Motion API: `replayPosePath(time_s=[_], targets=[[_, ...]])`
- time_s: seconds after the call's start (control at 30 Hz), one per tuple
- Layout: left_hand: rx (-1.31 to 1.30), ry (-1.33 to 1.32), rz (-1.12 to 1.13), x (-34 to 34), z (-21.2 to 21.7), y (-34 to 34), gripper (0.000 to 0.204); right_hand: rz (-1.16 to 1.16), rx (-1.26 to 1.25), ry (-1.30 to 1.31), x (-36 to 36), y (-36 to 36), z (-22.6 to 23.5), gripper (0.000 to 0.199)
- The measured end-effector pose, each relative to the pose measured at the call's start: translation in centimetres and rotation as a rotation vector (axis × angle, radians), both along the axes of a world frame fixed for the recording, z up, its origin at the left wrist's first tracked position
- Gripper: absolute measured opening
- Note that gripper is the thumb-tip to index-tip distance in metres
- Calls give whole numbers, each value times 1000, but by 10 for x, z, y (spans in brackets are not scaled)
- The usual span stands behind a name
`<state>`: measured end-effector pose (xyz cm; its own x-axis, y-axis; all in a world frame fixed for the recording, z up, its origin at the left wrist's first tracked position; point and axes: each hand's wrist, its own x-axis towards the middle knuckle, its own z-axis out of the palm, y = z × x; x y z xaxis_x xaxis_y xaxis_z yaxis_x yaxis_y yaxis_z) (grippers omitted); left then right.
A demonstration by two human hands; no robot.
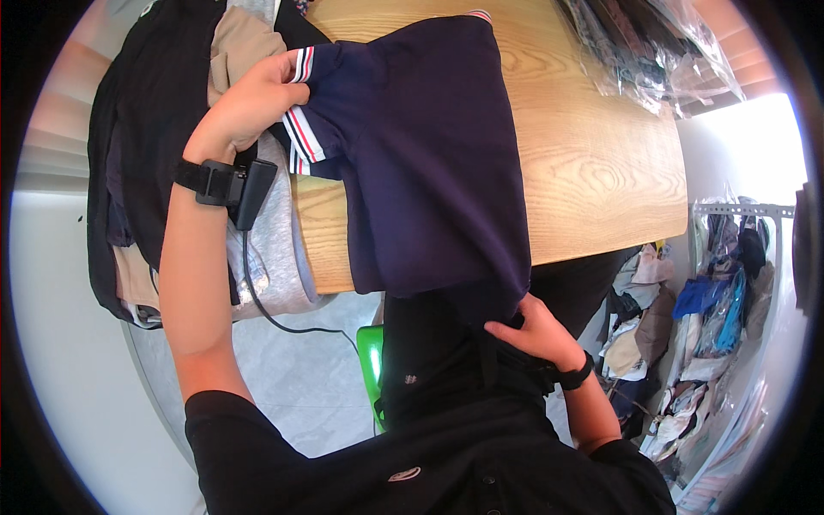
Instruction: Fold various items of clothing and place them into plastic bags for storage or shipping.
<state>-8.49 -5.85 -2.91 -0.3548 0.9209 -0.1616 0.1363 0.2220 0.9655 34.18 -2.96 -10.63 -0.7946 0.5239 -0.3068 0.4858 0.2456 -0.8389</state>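
A navy short-sleeved shirt [429, 163] lies across the table and hangs over its near edge toward my lap. Its sleeve cuff [303, 137] is white with red and dark stripes. My left hand [257, 96] is closed on that cuff at the table's left side, thumb on the striped band and fingers partly hidden by the cloth. My right hand [539, 333] pinches the shirt's lower corner below the table edge, close to my lap. A strap with a black device [249, 193] sits on my left wrist, and its cable runs down.
The wooden table [601, 180] carries a heap of clothes [159, 129], black, tan and grey, at left. Clear plastic-wrapped garments [652, 43] lie at the far right. A shelf rack [742, 210] with bagged clothes stands at right. Beneath me shows a green seat [371, 360].
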Motion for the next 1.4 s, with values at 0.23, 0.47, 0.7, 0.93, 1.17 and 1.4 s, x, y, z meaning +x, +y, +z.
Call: replayPosePath(time_s=[0.23,0.47,0.7,0.93,1.17,1.4], targets=[[-89,94,37,-12,-10,1,40,-76,95,29,-39,50,98,22],[81,-48,-19,-10,-12,10,31,-238,82,-75,-166,171,88,55],[154,40,116,-25,0,23,29,-152,-24,104,-224,235,84,39],[90,119,260,-83,-5,100,30,-223,743,245,-271,334,89,36],[-145,289,113,-82,-3,88,46,234,570,45,-194,134,132,23],[-135,498,98,-74,-18,109,48,331,686,4,-138,25,90,38]])
